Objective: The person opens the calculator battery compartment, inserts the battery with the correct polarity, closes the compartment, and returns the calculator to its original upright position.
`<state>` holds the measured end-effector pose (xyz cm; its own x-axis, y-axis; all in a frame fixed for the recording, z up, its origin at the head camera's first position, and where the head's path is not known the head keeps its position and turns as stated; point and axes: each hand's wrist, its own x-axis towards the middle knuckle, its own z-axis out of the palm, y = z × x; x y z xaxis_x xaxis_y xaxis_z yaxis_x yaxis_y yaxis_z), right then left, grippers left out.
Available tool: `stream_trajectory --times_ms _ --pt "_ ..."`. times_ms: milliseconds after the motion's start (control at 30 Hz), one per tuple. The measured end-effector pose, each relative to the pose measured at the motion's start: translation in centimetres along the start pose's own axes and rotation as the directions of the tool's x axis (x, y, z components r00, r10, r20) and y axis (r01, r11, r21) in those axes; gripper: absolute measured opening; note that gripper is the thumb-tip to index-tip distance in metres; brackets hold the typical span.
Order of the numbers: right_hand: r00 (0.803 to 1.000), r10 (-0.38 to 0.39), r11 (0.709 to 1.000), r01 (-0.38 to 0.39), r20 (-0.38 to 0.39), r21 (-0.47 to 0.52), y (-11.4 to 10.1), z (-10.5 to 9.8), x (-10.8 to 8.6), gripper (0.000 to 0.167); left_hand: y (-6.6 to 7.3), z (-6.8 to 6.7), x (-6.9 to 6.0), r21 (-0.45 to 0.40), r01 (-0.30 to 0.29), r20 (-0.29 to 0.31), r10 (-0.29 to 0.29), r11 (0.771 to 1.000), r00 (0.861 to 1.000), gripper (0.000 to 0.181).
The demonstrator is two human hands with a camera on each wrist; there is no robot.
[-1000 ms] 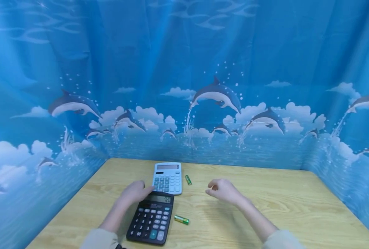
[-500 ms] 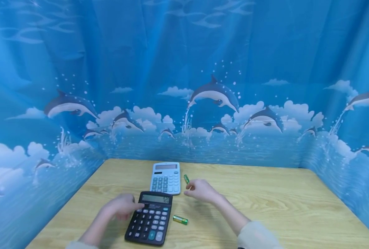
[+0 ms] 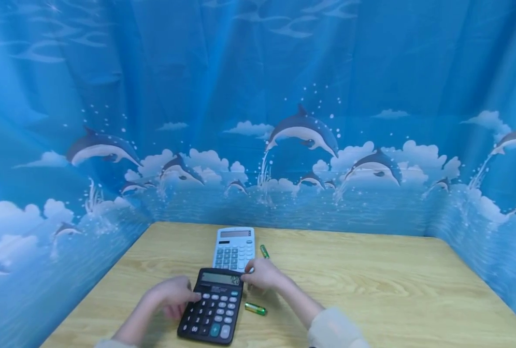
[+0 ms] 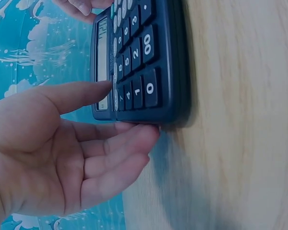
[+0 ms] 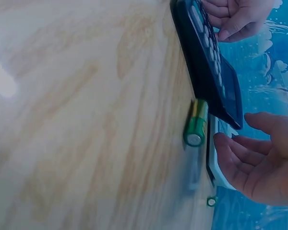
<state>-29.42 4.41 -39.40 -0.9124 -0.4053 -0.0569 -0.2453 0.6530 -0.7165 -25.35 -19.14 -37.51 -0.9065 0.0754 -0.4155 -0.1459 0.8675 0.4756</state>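
A black calculator (image 3: 212, 305) with "720" on its display lies face up near the front of the table. My left hand (image 3: 171, 295) grips its left edge. In the left wrist view the thumb (image 4: 89, 93) lies on the face below the display and the fingers (image 4: 125, 158) reach under the side. At the far right corner is my right hand (image 3: 264, 274), thumb and fingertips either side of that corner, fingers loosely bent; firm contact cannot be made out. Right beside the calculator lies a green battery (image 3: 255, 309).
Behind the black calculator lies a light blue calculator (image 3: 235, 246), its lower edge partly covered in the head view. A second green battery (image 3: 264, 251) lies to its right. The wooden table (image 3: 371, 290) ends at a blue dolphin curtain (image 3: 258, 121).
My right hand has moved left to the black calculator's far right corner. My left hand has come down from its far left corner to its left side. Calculators and batteries stay put.
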Motion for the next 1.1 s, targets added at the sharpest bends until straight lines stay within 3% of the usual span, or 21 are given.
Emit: stream_trajectory --times_ms 200,300,600,900,1100 --pt "1.0 -0.008 0.998 0.007 0.002 0.056 -0.2 1.2 0.1 0.014 -0.5 0.3 0.3 -0.036 0.021 0.028 -0.02 0.999 0.999 0.028" --pt "1.0 -0.003 0.998 0.003 -0.006 0.06 -0.3 1.6 0.2 0.01 -0.7 0.4 0.4 -0.047 0.0 0.023 0.001 0.999 1.0 0.029" --pt "0.998 0.055 0.987 -0.055 0.002 0.154 -0.1 2.2 0.5 0.017 -0.8 0.5 0.2 -0.069 -0.027 0.027 0.029 0.997 0.999 0.03" --pt "0.999 0.052 0.974 -0.054 0.013 0.221 0.4 1.9 0.2 0.018 -0.7 0.4 0.1 -0.089 -0.036 0.038 0.039 0.995 0.999 0.028" --pt "0.998 0.065 0.96 -0.067 0.017 0.272 0.9 0.9 0.3 0.016 -0.6 0.1 -0.1 -0.149 -0.088 0.006 0.09 0.985 0.996 0.032"
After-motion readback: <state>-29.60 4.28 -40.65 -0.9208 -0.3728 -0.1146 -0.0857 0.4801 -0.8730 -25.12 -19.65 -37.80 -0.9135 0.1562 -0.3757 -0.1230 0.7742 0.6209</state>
